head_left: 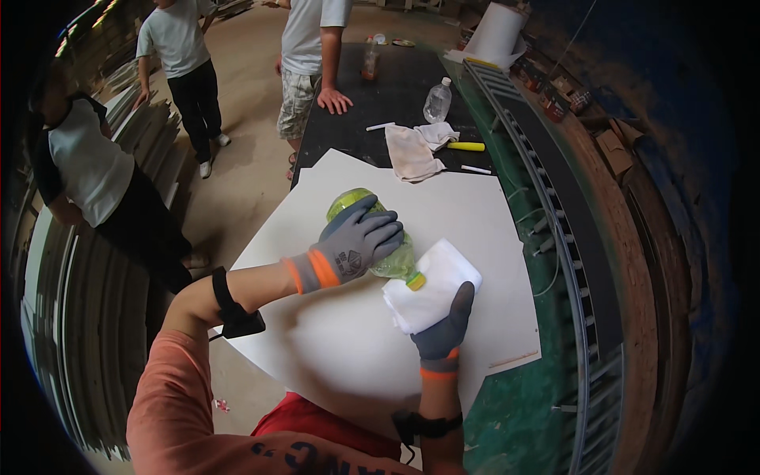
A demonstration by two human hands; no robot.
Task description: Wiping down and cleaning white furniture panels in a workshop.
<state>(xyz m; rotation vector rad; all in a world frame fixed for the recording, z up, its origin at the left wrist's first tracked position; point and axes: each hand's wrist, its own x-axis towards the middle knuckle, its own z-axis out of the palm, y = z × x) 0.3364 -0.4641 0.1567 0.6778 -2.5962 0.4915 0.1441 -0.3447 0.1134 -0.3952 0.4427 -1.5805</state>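
Note:
My left hand (360, 240), in a grey glove with an orange cuff, is closed around a green plastic bottle (396, 263). The bottle is tilted, its yellow-green cap end pointing down and right at a folded white cloth (431, 289). Whether the cap is on or off, I cannot tell. Gloved too, my right hand (449, 326) holds the cloth from its lower right edge, the thumb along its side and the other fingers hidden beneath. Below both hands lies a large white board (348, 332).
On the black table (348, 131) beyond lie a stained rag (412, 152), a yellow-handled tool (465, 146) and a clear bottle (437, 101). A person's hand (335, 100) rests on its left edge. A metal roller rail (566, 245) runs along the right. Other people stand at the left.

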